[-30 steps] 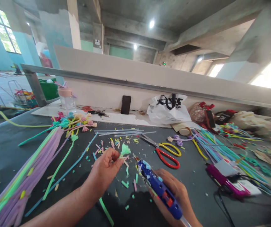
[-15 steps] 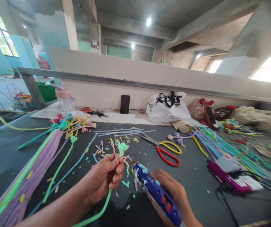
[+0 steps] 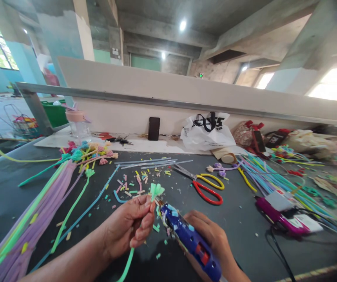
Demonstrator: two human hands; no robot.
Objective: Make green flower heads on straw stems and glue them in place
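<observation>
My left hand (image 3: 130,227) pinches a green pipe-cleaner stem (image 3: 126,264) just under its small green flower head (image 3: 156,190), holding it upright over the dark table (image 3: 239,219). My right hand (image 3: 209,239) grips a blue hot glue gun (image 3: 190,241). The gun's nozzle (image 3: 158,202) touches the stem right below the flower head, beside my left fingertips. Bits of coloured fuzz stick to the gun's body.
Red-and-yellow scissors (image 3: 206,186) lie just beyond the gun. Bundles of pipe cleaners lie at left (image 3: 33,219) and right (image 3: 268,176). A purple glue gun (image 3: 277,215) with its cord rests at right. A phone (image 3: 153,128), a white bag (image 3: 208,131) and a bottle (image 3: 78,123) stand at the back.
My left hand turned the flower stem upright and drew it nearer. The glue gun moved left and up until its nozzle met the stem below the flower head.
</observation>
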